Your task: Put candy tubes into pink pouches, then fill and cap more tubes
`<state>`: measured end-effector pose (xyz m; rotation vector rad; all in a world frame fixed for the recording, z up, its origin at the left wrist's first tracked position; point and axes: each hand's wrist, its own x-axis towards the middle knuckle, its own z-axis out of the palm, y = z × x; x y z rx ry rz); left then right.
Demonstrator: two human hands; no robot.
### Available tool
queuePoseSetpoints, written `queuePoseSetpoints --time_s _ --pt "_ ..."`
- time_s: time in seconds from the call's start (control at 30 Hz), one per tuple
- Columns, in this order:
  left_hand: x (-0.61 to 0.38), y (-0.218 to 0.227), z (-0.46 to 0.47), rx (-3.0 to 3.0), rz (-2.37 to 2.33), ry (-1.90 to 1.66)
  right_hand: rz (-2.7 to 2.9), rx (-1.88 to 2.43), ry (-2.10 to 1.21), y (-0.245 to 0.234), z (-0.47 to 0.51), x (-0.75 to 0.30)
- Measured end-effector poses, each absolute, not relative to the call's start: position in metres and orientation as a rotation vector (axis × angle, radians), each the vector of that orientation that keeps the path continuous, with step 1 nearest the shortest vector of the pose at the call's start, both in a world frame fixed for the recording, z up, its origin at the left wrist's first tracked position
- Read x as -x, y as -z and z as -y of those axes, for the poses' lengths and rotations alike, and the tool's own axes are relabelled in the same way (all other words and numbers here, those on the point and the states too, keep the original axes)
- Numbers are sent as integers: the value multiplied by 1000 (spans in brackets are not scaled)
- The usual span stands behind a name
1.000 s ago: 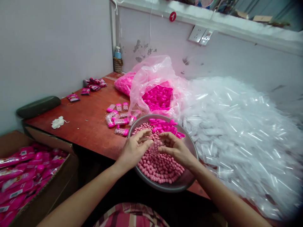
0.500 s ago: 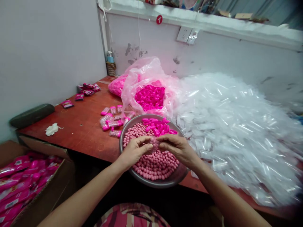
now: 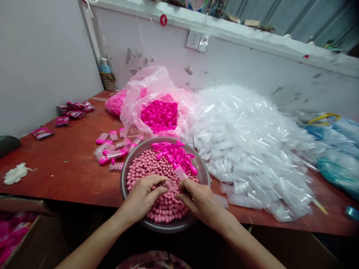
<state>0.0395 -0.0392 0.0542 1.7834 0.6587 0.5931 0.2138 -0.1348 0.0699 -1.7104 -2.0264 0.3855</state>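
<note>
A grey bowl at the table edge holds small round pink beads and bright pink plastic caps. Over the beads, the thumb and fingers of my left hand pinch a small clear plastic tube, with pink showing through it. My right hand is just to the right, its thumb and index finger curled together. What lies between those fingertips is hidden. Another clear tube shows beyond the right index finger; I cannot tell whether it is held or lies in the bowl.
Behind the bowl stands a pink plastic bag of caps. A large heap of clear tubes covers the right side. Filled tubes lie to the left, near small pink packets. A cardboard box sits below left.
My view has swung right, so everything sits further left. My hands, earlier together at a clear tube, have come slightly apart and sit lower over the beads.
</note>
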Motion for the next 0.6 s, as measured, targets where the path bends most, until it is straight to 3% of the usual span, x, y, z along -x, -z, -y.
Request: queuePoseSetpoints --time_s 0.23,0.43,0.6 --pt "-41 -50 33 -1476 -682 -689 1980 2124 44 -79 109 -261" --pt "-38 -51 36 -1430 -670 -726 2067 2539 100 -71 79 -253" --pt "-36 -49 37 -1438 -653 -742 1967 2643 173 -66 65 -249"
